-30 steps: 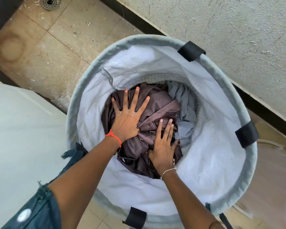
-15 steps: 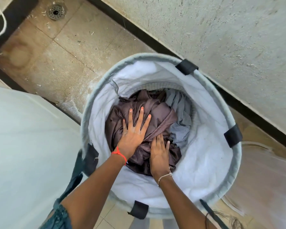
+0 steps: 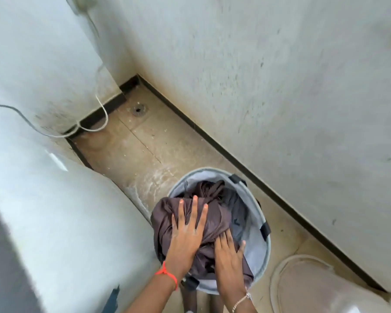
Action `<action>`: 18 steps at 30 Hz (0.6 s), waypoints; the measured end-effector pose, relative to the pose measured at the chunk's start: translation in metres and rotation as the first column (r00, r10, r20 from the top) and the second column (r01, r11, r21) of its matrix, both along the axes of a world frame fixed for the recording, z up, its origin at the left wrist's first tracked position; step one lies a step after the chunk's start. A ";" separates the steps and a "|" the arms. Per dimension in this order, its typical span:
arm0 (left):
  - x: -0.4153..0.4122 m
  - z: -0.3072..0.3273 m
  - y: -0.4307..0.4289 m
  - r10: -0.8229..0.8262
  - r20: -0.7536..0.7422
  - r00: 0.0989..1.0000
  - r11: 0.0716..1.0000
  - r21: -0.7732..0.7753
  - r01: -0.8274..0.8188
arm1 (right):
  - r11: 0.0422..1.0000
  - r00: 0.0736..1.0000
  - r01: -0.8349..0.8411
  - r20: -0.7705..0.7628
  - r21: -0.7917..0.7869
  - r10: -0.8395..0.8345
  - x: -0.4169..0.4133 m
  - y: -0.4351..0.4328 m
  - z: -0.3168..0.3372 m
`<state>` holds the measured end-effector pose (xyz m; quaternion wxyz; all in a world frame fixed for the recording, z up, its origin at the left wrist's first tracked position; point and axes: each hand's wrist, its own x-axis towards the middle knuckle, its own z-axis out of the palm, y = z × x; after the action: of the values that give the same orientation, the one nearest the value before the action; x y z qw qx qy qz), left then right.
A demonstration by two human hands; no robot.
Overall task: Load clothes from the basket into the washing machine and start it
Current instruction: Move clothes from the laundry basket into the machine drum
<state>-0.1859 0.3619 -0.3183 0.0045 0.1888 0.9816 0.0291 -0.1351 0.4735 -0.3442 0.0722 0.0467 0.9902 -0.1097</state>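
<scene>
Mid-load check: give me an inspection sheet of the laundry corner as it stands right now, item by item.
Surface: beige floor tiles, dusty and stained.
Job's things: round fabric basket on the floor; brown garment bunched high, covering its near-left rim; grey cloth beneath; white washing machine at left, its opening out of view.
Clutter: pale round lid-like object on the floor right of the basket.
Grips: left hand and right hand press flat, fingers straight, on the brown garment.
Cables: white cable hangs down the wall and loops at the floor.
Surroundings: grey speckled wall; floor drain near the corner.
</scene>
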 end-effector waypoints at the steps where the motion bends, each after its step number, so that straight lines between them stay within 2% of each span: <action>1: 0.003 0.029 -0.001 0.009 -0.026 1.000 1.000 0.015 -0.008 | 1.000 0.999 -0.014 -0.033 -0.003 0.014 -0.001 0.002 0.022; 4: 0.014 0.113 -0.006 0.044 -0.090 0.995 0.997 0.073 -0.038 | 0.993 0.967 -0.117 -0.230 -0.002 0.114 -0.003 0.010 0.091; 7: 0.025 0.189 -0.009 0.047 -0.207 0.977 0.994 0.105 -0.025 | 0.959 0.893 -0.232 -0.426 -0.164 0.144 -0.001 0.014 0.160; 10: 0.040 0.246 -0.013 0.064 -0.305 0.950 0.993 0.116 -0.029 | 0.857 0.920 -0.138 -0.384 -0.496 -0.075 0.002 0.013 0.220; 11: 0.044 0.260 -0.014 0.088 -0.320 0.943 0.991 0.122 -0.051 | 0.807 0.908 -0.114 -0.391 -0.579 -0.152 0.001 0.011 0.241; 12: 0.049 0.272 -0.016 0.121 -0.322 0.939 0.987 0.142 -0.078 | 0.770 0.864 -0.154 -0.463 -0.619 -0.200 0.002 0.011 0.258; 14: 0.061 0.295 -0.020 0.154 -0.331 0.931 0.978 0.184 -0.096 | 0.768 0.743 -0.279 -0.636 -0.577 -0.208 0.000 0.012 0.291; 17: 0.073 0.324 -0.027 0.150 -0.358 0.922 0.977 0.193 -0.084 | 0.837 0.762 -0.433 -0.632 -0.334 0.142 -0.004 0.014 0.320; 18: 0.076 0.332 -0.030 0.152 -0.369 0.917 0.977 0.194 -0.084 | 0.839 0.739 -0.492 -0.619 -0.230 0.264 -0.007 0.012 0.328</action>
<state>-0.1100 0.3315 0.0140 -0.2049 0.1310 0.9669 0.0778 -0.1417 0.4857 -0.0166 -0.1951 -0.2090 0.9132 -0.2903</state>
